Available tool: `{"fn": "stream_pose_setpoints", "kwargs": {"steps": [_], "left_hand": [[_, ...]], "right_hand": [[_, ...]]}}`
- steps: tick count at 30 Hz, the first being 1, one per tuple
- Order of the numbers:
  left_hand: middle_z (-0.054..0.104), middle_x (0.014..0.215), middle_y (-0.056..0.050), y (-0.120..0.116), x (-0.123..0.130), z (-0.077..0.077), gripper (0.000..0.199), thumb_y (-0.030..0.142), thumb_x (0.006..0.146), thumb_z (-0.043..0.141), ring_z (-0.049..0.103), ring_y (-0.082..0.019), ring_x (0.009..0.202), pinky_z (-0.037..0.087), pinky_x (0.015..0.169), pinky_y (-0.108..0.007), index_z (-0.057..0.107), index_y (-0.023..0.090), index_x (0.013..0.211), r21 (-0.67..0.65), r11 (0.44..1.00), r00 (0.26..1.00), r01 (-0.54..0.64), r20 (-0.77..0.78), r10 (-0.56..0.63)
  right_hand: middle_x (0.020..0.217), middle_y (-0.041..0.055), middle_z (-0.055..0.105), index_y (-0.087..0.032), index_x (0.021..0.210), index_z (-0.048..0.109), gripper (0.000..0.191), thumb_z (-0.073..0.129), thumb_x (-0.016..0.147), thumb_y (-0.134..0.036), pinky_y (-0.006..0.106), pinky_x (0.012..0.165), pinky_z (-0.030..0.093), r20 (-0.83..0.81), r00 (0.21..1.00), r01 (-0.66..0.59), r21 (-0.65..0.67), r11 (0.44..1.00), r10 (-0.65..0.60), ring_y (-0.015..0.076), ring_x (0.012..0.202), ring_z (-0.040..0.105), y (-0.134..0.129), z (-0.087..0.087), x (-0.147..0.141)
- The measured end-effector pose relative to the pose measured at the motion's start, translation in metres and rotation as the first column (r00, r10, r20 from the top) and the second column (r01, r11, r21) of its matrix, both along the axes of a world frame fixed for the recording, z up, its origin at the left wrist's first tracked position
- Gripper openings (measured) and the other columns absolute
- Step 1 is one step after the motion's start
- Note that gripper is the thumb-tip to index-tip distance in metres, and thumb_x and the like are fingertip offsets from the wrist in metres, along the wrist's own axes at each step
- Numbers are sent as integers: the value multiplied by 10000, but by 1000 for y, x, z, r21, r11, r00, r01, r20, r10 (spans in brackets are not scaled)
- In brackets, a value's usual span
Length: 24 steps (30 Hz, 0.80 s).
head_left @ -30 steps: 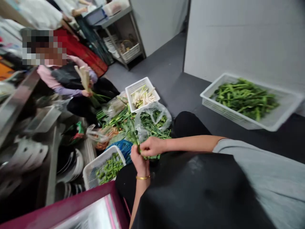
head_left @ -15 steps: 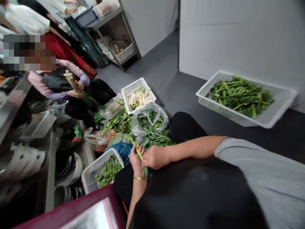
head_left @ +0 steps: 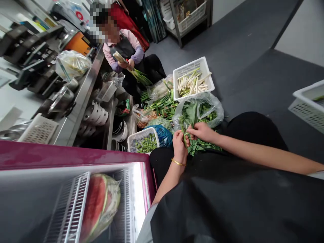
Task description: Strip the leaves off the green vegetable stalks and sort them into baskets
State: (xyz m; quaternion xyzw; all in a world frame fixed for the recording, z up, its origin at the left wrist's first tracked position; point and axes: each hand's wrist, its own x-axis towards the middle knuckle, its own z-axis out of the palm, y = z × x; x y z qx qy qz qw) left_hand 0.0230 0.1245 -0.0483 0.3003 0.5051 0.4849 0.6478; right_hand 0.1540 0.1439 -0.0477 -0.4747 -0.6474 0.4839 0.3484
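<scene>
My left hand (head_left: 180,143), a gold bangle at its wrist, is closed round a leafy green vegetable stalk (head_left: 182,127) that points away from me. Right beside it, my right hand (head_left: 204,132) pinches at a broad leaf (head_left: 193,115) of the greens; its fingertips almost touch the left fingers. Just beyond both hands lies an opened clear plastic bag (head_left: 215,104) of leafy greens, with loose leaves (head_left: 202,145) spilling below my right forearm. Left of my hands stands a small white basket (head_left: 130,143) holding short green pieces.
A white basket (head_left: 177,79) of pale scallion stems stands beyond the bag. Opposite me a co-worker (head_left: 129,47) squats, holding long scallions (head_left: 139,76). A blue bag (head_left: 163,135) lies near my knee. At lower left, a fridge (head_left: 76,160) contains cut watermelon (head_left: 97,206). Another basket (head_left: 308,108) sits at right.
The view has swung left, bringing the fridge and watermelon in. My right hand has shifted from the stalk's near end to a leaf farther out. My left hand still grips a stalk.
</scene>
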Motion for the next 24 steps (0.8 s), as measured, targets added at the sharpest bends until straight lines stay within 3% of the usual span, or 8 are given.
{"fn": "stream_pose_setpoints", "kwargs": {"steps": [3,6,8,10,14,17,20,24], "left_hand": [[498,567,61,6,-3,-3,335,436,709,681,416,-53,402,261,391,-173,467,190,787,-15,996,995,-92,27,93],[522,601,46,10,-9,-2,305,415,734,669,457,-64,430,288,399,-174,480,192,822,-10,996,993,-84,76,85],[522,610,35,10,-12,0,297,408,736,665,460,-68,427,275,384,-176,508,183,849,-29,1000,992,-8,124,12],[520,612,28,8,-12,4,313,418,728,666,447,-64,413,250,366,-178,531,174,870,-38,995,983,88,164,-81],[513,590,32,1,-4,10,310,430,722,666,428,-66,387,211,346,-181,511,189,841,-18,983,964,183,197,-176],[486,581,45,0,1,12,305,418,720,674,410,-55,395,210,355,-177,485,190,793,-35,995,983,91,165,-85],[480,583,45,3,2,10,302,413,722,680,418,-50,427,267,391,-175,497,180,781,-12,999,995,-30,100,31],[463,577,41,3,1,11,298,419,725,669,381,-53,399,219,363,-182,533,180,842,-44,982,964,186,201,-174]], "right_hand": [[721,64,649,-187,766,610,270,436,879,-360,275,618,438,114,987,-149,397,906,113,163,655,589,-36,-10,2],[669,42,632,-214,809,627,131,521,840,-284,267,551,390,341,887,-440,422,793,311,155,577,564,-47,-16,23],[570,7,594,-217,838,630,123,648,750,-301,262,486,346,443,839,-469,296,832,316,149,485,524,-32,-14,38],[527,-19,575,-201,895,624,278,705,694,-375,251,451,322,440,867,-346,195,918,234,139,429,497,-7,-6,44],[638,20,636,-171,812,588,357,406,911,-462,224,491,354,312,949,-104,169,980,47,107,476,531,25,14,25],[700,82,638,-166,680,550,382,355,920,-389,250,555,345,320,947,-53,275,960,-39,137,597,552,7,19,5],[696,73,638,-173,683,583,281,468,850,-367,259,568,325,327,944,-169,358,919,46,146,628,547,-21,12,3],[592,0,597,-184,721,606,324,503,845,-465,232,508,326,207,977,-91,163,982,57,112,513,509,-9,8,25]]}}
